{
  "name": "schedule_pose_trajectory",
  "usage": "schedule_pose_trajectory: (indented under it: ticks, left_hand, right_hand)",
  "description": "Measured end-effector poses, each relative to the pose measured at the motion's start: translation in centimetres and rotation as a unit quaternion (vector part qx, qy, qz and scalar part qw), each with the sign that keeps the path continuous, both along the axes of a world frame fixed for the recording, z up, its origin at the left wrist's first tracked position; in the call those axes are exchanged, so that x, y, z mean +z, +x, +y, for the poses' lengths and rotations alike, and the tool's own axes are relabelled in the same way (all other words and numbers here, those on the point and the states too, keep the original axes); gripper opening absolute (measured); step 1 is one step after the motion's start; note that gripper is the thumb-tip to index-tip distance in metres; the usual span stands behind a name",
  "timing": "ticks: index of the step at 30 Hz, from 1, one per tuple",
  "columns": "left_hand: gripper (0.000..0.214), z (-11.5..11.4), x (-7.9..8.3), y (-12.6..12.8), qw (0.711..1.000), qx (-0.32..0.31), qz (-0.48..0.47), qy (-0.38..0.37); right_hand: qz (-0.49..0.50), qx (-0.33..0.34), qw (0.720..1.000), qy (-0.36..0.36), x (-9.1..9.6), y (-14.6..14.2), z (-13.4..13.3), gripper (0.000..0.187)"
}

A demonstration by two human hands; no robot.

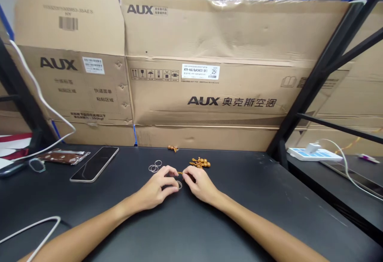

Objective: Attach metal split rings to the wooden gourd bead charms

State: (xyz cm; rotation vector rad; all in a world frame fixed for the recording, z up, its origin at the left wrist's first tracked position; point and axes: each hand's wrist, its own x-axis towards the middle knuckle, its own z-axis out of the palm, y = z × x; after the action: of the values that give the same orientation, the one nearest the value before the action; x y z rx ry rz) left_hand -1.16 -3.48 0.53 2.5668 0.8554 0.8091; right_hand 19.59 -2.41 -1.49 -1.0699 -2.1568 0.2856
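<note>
Head view showed a small metal ring [179, 185] near the middle of the black table [239, 198], pinched in the narrow fingertips of the left hand [158, 188], while the right hand [199, 182] pinched a tiny wooden gourd [180, 173] beside it. The ring looked light, stiff and slippery, best gripped across its rim; spare rings [154, 167] lay just far-left of it, more gourds [200, 162] just far-right.

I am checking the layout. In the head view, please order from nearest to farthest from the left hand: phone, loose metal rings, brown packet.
From the left hand:
1. loose metal rings, just beyond it.
2. phone, to its left.
3. brown packet, farther left.
</note>
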Motion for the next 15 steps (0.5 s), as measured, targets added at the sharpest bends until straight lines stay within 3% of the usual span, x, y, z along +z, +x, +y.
schedule_pose_trajectory:
  ticks: [3, 8, 13, 15]
  left_hand:
    - [0.015, 0.1, -0.3, -0.1, 0.999, 0.023, 0.014, 0.019]
    - [0.019, 1.4, -0.8, -1.0, 0.983, 0.116, 0.065, 0.13]
    - [0.012, 2.6, -0.8, -1.8, 0.969, 0.187, 0.083, 0.142]
    - [0.022, 3.0, -0.9, -2.0, 0.965, 0.208, 0.086, 0.137]
  right_hand:
    - [-0.012, -0.013, 0.999, 0.032, -0.1, 0.2, 0.1, 0.016]
    - [-0.089, -0.046, 0.989, 0.111, -0.2, 0.5, 0.3, 0.014]
    - [-0.136, -0.117, 0.976, 0.126, 0.1, 1.5, 1.1, 0.019]
    - [-0.137, -0.147, 0.972, 0.125, 0.2, 1.8, 1.3, 0.024]
